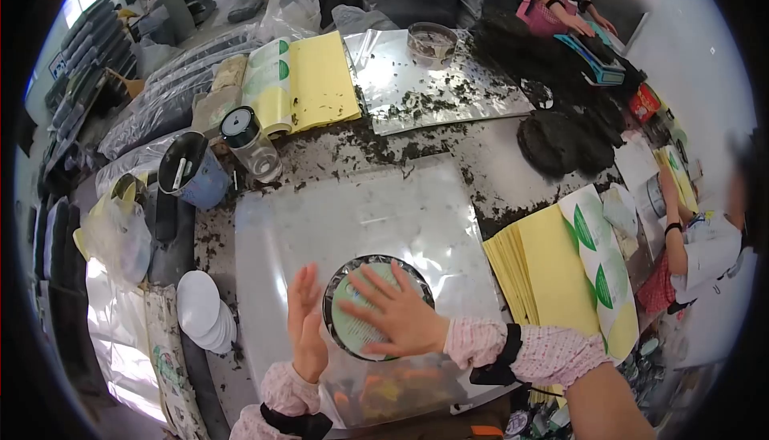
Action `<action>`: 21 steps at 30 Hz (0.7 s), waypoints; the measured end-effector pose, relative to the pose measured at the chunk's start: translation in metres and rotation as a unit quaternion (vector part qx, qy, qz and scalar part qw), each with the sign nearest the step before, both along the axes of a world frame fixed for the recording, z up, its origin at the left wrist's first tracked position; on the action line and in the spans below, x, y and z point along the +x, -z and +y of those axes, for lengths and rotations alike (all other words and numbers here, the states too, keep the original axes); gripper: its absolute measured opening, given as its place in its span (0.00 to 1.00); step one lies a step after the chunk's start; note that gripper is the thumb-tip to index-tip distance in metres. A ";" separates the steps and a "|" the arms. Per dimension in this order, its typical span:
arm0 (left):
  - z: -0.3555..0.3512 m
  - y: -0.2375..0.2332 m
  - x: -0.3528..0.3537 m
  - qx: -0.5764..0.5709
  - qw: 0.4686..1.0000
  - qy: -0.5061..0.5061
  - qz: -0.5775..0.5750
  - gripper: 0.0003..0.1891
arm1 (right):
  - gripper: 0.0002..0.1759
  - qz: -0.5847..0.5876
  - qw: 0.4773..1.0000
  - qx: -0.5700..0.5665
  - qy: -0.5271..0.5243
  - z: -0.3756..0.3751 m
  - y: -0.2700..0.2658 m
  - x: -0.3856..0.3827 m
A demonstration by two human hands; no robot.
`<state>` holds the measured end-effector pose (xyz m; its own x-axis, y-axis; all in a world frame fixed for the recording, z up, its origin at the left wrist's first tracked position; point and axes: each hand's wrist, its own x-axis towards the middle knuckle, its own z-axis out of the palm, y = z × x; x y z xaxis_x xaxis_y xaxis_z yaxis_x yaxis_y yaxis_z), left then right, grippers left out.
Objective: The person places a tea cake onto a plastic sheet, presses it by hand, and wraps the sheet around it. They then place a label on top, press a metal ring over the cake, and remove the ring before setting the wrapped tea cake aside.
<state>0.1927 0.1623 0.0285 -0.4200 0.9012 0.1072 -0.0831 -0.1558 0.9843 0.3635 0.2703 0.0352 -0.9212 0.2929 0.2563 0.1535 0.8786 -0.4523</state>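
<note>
A round pack (421, 283) with a dark rim lies on a clear plastic sheet (360, 208) in front of me. On its top is a round, pale green printed label (355, 336). My right hand (392, 312) rests over the label with fingers spread, hiding part of it. Close beside the pack's left edge, my left hand (307, 328) is raised on its side, fingers stretched out, holding nothing. Yellow sheets (553, 268) and a strip of round green-and-white labels (597, 268) lie to the right of my right arm.
White discs (204, 308), a blue bucket (196, 176) and a clear jar (255, 152) stand left. Behind are more yellow sheets (324, 80), a metal plate (440, 92) and dark flaky material (553, 148). One person stands by a scale (593, 60); another works at right.
</note>
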 end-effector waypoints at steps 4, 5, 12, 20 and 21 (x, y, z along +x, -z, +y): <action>0.019 -0.013 0.000 -0.018 0.827 0.172 0.535 0.33 | 0.47 -0.077 0.996 -0.038 -0.014 -0.004 0.016 -0.003; 0.030 -0.017 0.008 -0.031 0.796 0.204 0.569 0.34 | 0.45 -0.071 0.997 -0.039 0.001 -0.006 0.015 -0.009; 0.042 0.006 0.019 -0.088 0.767 0.249 0.585 0.40 | 0.42 -0.005 0.992 -0.124 0.035 -0.009 0.043 -0.008; -0.008 0.005 0.008 -0.111 0.905 -0.135 0.388 0.20 | 0.50 -0.025 0.997 -0.020 0.070 -0.016 0.004 0.004; -0.017 0.012 0.007 -0.154 0.917 -0.136 0.342 0.18 | 0.52 -0.035 0.996 0.019 0.075 -0.019 0.008 0.001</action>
<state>0.2001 0.1456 0.0165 -0.5634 0.8049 0.1864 0.5702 0.2155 0.7928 0.3643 0.2513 0.0268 -0.8836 0.4205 0.2061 0.3155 0.8598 -0.4016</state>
